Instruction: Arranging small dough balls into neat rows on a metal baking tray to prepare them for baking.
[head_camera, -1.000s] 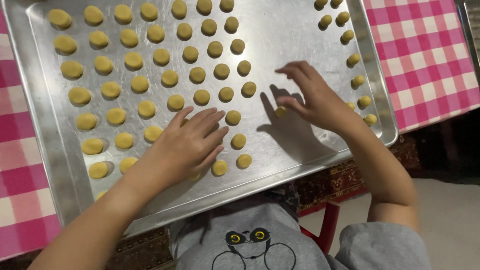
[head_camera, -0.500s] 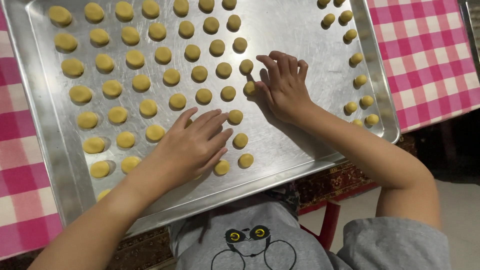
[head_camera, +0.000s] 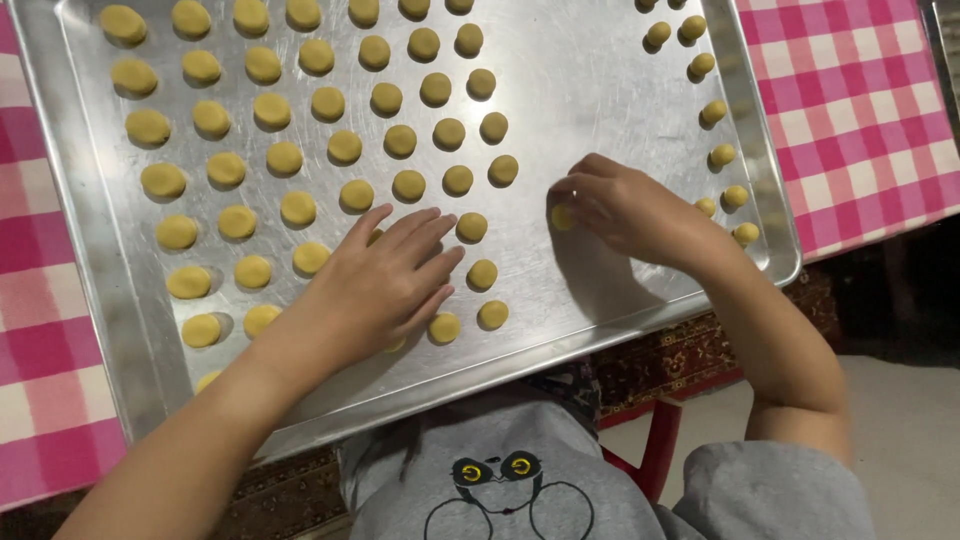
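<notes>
Fingertips of my right hand (head_camera: 630, 210) now pinch a dough round (head_camera: 562, 216) onto bare baking tray (head_camera: 610, 80), having shifted right; left hand (head_camera: 385, 280) stays flat, fingers spread.

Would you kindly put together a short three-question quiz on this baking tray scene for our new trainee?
1. True or false: the left hand lies flat, palm down, on the metal tray.
2. What does the right hand pinch at its fingertips? A) a spoon B) a yellow dough piece C) a cloth corner
3. Fill in: the tray rests on a pink and white ______ tablecloth.

Key: 1 true; 2 B; 3 checked.
</notes>
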